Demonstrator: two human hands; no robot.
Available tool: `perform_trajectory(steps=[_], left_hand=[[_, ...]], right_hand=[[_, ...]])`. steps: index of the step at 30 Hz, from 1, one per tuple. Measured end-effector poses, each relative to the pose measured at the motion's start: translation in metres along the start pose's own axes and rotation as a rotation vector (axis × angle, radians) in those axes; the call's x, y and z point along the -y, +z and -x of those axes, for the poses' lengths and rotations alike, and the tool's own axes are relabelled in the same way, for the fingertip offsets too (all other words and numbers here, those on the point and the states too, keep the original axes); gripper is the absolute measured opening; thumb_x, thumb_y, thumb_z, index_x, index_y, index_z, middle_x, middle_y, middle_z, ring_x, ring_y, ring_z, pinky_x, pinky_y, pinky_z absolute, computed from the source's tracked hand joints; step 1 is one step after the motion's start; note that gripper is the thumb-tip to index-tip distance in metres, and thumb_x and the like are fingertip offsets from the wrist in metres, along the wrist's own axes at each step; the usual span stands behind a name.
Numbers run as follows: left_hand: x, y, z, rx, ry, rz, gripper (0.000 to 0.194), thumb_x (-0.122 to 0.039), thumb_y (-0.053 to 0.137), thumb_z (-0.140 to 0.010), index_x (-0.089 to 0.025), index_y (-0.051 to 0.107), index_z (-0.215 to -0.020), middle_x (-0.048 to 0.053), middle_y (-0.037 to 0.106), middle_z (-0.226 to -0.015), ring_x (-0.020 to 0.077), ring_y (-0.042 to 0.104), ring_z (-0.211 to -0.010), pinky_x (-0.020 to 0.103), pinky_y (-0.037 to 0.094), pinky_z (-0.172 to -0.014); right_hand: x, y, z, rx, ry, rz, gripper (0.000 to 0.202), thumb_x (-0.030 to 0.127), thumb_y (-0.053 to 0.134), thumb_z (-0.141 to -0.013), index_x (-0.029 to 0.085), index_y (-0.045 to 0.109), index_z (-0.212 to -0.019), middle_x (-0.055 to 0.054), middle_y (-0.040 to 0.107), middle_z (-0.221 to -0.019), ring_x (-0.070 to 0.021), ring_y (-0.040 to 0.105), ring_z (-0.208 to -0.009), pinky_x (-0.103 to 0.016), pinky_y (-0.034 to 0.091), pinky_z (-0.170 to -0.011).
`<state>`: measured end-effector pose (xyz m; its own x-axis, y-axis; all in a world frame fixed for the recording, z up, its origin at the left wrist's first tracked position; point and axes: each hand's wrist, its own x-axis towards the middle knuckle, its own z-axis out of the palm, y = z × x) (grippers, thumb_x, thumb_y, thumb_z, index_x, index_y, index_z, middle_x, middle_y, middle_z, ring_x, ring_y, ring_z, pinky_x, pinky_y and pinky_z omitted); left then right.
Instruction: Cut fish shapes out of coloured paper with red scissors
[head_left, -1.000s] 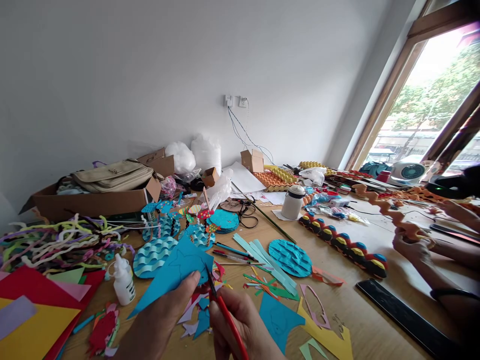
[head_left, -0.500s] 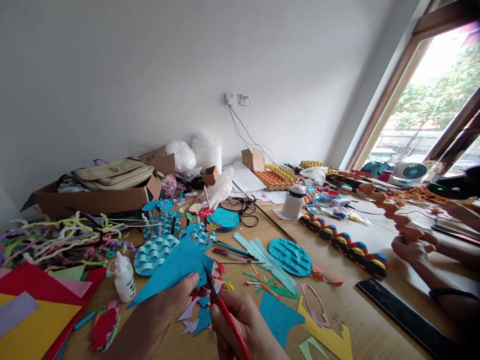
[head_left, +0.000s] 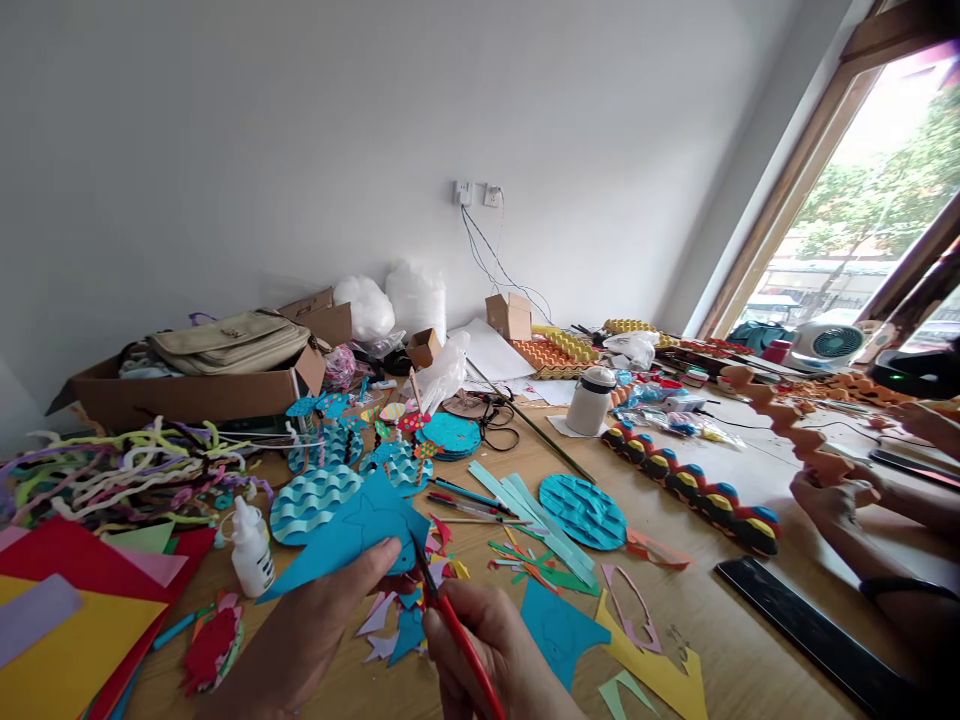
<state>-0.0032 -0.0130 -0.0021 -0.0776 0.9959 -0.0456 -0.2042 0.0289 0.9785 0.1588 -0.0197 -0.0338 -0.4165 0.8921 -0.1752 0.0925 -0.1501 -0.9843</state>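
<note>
My left hand (head_left: 330, 610) pinches a blue sheet of paper (head_left: 352, 535) along its lower edge, thumb on top. Pencil-like outlines are drawn on that sheet. In my right hand (head_left: 480, 630) is a pair of scissors (head_left: 457, 625) with red handles; its dark blades meet the right edge of the sheet. Beneath both hands lie purple and blue paper scraps (head_left: 409, 632). Another blue paper piece (head_left: 559, 630) with a drawn outline rests right of my right hand. A white glue bottle (head_left: 251, 548) stands left of my left hand.
Coloured paper sheets (head_left: 82, 620) and a heap of pipe cleaners (head_left: 135, 475) lie at left. Round blue wavy discs (head_left: 581, 510), pens (head_left: 472, 503) and a white jar (head_left: 590, 402) spread across the middle. At right, another person's hands (head_left: 832, 500) hold an egg-carton strip (head_left: 787, 430).
The view has shifted very slightly. My hands, the scissors and the blue sheet keep nearly the same positions, with the blades still at the sheet's right edge.
</note>
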Motion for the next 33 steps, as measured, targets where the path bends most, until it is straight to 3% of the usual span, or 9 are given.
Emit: perform_trajectory(steps=[5,9,24,33], left_hand=[[0.006,0.013,-0.009,-0.015,0.034,-0.051,0.020,-0.033,0.073,-0.059,-0.020,0.072,-0.074,0.003,0.074,-0.087,0.0290,0.063,-0.095,0.037,0.051,-0.085],[0.006,0.009,-0.005,-0.024,0.045,-0.088,0.023,-0.034,0.072,-0.059,-0.019,0.072,-0.077,0.004,0.074,-0.088,0.0286,0.064,-0.092,0.036,0.053,-0.081],[0.002,0.009,-0.005,0.003,0.021,-0.067,0.024,-0.035,0.072,-0.059,-0.018,0.072,-0.077,0.004,0.074,-0.082,0.0287,0.065,-0.090,0.038,0.053,-0.081],[0.007,0.008,-0.005,-0.009,0.013,-0.081,0.019,-0.035,0.071,-0.061,-0.020,0.072,-0.073,0.002,0.073,-0.078,0.0281,0.064,-0.089,0.036,0.052,-0.080]], right_hand=[[-0.006,0.001,-0.003,0.004,0.003,0.001,0.057,0.075,0.043,-0.067,0.017,0.043,-0.065,0.007,0.040,-0.039,-0.0048,0.038,-0.032,-0.013,0.029,-0.031],[-0.006,-0.001,-0.003,0.014,-0.021,-0.008,0.055,0.072,0.044,-0.069,0.017,0.043,-0.065,0.007,0.041,-0.039,-0.0055,0.041,-0.033,-0.013,0.030,-0.032],[0.005,-0.001,0.000,0.028,0.029,0.017,0.064,0.082,0.042,-0.056,0.019,0.040,-0.060,0.007,0.037,-0.038,-0.0056,0.037,-0.031,-0.014,0.028,-0.030],[0.002,-0.001,0.001,0.024,0.054,0.031,0.059,0.077,0.043,-0.063,0.018,0.042,-0.065,0.006,0.039,-0.039,-0.0059,0.040,-0.033,-0.013,0.027,-0.031]])
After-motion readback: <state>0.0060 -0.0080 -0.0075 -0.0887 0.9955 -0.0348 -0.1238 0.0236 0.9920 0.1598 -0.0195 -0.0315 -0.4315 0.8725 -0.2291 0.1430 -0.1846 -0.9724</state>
